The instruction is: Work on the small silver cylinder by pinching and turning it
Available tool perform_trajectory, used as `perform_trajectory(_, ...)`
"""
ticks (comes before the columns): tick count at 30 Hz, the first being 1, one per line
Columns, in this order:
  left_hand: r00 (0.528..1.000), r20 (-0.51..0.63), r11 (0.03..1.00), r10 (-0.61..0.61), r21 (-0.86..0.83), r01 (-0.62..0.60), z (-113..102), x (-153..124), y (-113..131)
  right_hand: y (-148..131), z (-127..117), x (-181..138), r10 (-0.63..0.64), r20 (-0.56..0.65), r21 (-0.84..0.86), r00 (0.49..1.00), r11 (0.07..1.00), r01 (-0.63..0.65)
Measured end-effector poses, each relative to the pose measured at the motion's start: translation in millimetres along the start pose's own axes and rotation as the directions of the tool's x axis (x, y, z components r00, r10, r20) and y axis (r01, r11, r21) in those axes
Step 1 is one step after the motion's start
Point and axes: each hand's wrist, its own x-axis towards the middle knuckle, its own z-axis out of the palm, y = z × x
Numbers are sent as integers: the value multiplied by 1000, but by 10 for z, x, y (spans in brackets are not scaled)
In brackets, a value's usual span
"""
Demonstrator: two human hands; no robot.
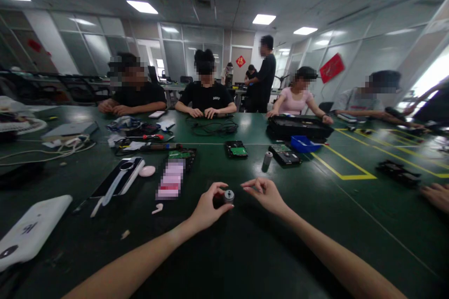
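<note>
My left hand [212, 205] curls its thumb and fingers around a small motor [229, 196], a silver cylinder with a dark centre on its top end. Just to the right, my right hand [264, 194] hovers apart from the motor, thumb and fingers drawn together. Whether anything tiny sits between those fingertips is too small to make out. A second silver cylinder [267, 158], like the first, stands upright on the green tabletop [224, 261] beyond my right hand. Beside it lies a black hard drive [286, 154].
Another hard drive [236, 149] with a green board lies farther back. A lit phone [170, 178], a white earbud [157, 209] and a white power bank-like block [33, 231] are at left. A blue tray [306, 144] and black casing [298, 127] stand right. Several people sit opposite.
</note>
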Motion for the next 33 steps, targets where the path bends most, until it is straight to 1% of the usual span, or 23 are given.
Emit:
perform_trajectory(3, 1000, -6, 1000, 14, -8, -14, 10, 4, -32, -176, 297, 19, -43, 53, 79, 998, 996, 38)
perform_trajectory(5, 1000, -3, 1000, 20, -16, -20, 12, 4, -47, -199, 422, 35, -61, 80, 90, 995, 995, 53)
perform_trajectory(7, 1000, 7, 1000, 22, -21, -21, 10, 2, -51, -168, 485, 44, -80, 90, 61, 993, 995, 75)
perform_trajectory(11, 1000, -1, 1000, 22, -2, -22, 5, -2, -35, -108, 494, 35, -115, 90, -21, 989, 993, 117)
perform_trajectory(17, 1000, -7, 1000, 22, -1, -22, 10, 0, -29, -145, 467, 38, -135, 77, -41, 988, 989, 139)
perform_trajectory(21, 1000, -7, 1000, 22, 10, -22, 11, -1, -38, -145, 450, 41, -151, 108, -70, 983, 985, 159)
perform_trajectory(26, 1000, -7, 1000, 21, 0, -21, 13, -3, -44, -116, 459, 32, -123, 98, -43, 988, 991, 128)
perform_trajectory(28, 1000, -4, 1000, 16, -5, -16, 16, 1, -47, -98, 467, 32, -99, 70, -36, 993, 994, 102)
perform_trajectory(30, 1000, -3, 1000, 15, -10, -15, 17, 5, -47, -86, 468, 36, -86, -6, -46, 996, 995, 86)
perform_trajectory(33, 1000, -6, 1000, 19, -8, -20, 14, 8, -39, -96, 447, 38, -80, -128, -28, 989, 997, 77)
